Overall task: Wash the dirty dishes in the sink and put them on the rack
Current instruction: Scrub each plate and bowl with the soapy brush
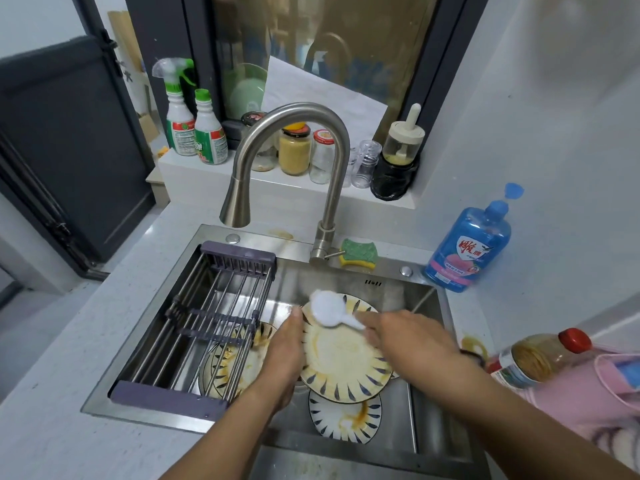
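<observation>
Both busy at the sink (427,414): my left hand (284,355) grips the stained plate (343,365) by its rim, my right hand (412,341) pinches a white brush (329,310).

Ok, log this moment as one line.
step: scrubbing | left hand: holds stained cream round plate by left edge | right hand: grips white plastic brush on plate's upper rim | steel sink: more stained plates below

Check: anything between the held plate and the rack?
Nothing visible. The plate, gripped by the left hand, sits just right of the rack. Dirty plates lie under its bars, not on them. The faucet spout hangs over its far end. The right hand holds the brush on the plate.
</observation>
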